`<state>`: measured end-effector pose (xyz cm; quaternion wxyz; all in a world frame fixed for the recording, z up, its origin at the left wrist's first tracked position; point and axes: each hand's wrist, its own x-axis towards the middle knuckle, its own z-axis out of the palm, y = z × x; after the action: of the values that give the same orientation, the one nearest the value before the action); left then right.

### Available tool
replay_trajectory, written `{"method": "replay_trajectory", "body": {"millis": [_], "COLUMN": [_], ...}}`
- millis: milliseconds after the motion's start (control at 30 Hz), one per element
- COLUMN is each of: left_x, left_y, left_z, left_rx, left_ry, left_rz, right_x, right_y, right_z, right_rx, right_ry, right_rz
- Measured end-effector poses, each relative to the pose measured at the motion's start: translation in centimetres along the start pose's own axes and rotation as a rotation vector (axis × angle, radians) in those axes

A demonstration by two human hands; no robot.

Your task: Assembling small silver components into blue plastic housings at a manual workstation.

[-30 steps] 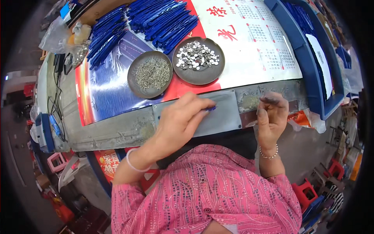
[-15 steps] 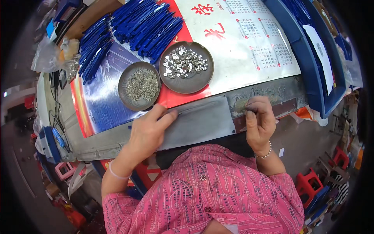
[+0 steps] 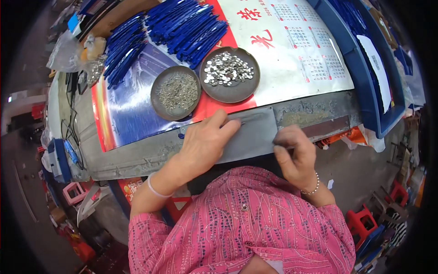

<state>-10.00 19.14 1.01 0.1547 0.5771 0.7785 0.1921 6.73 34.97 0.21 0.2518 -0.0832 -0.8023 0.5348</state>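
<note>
A smooth grey sheet [image 3: 253,137] lies along the near edge of the worktable. Over its left part rests my left hand [image 3: 205,141], thumb and forefinger brought together; a tiny thin thing seems to show at the thumb tip, too small to name. At the sheet's right end my right hand [image 3: 296,153] has its fingers curled and darkened tips pinched; what they hold, if anything, is hidden. Just beyond the left hand stands a round dish of small metal pins [image 3: 177,93]. Beside it, a larger dark dish [image 3: 248,91] bears shiny silver discs.
Bundles of blue strip-like pieces [image 3: 187,29] lie at the back left on a printed calendar sheet [image 3: 292,68]. A blue bin [image 3: 367,86] borders the table's right side. Cables [image 3: 73,137] hang at the left edge, and a red stool [image 3: 362,226] stands on the floor at right.
My left hand has slid to the right along the sheet, and my right hand has moved a little left. They are now closer together. The whole view has shifted slightly.
</note>
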Motion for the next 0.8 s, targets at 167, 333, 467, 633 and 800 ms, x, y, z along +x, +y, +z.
{"method": "replay_trajectory", "body": {"millis": [167,333,467,633,800], "left_x": [-2.4,-4.9,-5.7,-7.4,-7.7], "left_y": [0.9,4.6,5.7,6.1,6.1], "left_z": [0.9,1.7,3.0,4.8,5.1], "left_rx": [-0.474,-1.372,-1.441,-1.1,-0.904], "left_ry": [0.341,0.431,0.588,0.752,0.771], "left_rz": [0.019,-0.314,-0.248,-0.153,-0.089], "right_x": [0.8,2.3,2.6,2.4,2.3], "right_y": [-1.2,-1.5,-1.9,-1.7,-1.2], "right_z": [3.2,5.4,7.2,8.1,8.0], "right_rx": [0.059,0.095,0.156,0.147,-0.049], "right_ry": [-0.138,-0.063,-0.04,-0.094,-0.089], "right_rz": [0.119,-0.055,-0.066,-0.213,-0.486]}}
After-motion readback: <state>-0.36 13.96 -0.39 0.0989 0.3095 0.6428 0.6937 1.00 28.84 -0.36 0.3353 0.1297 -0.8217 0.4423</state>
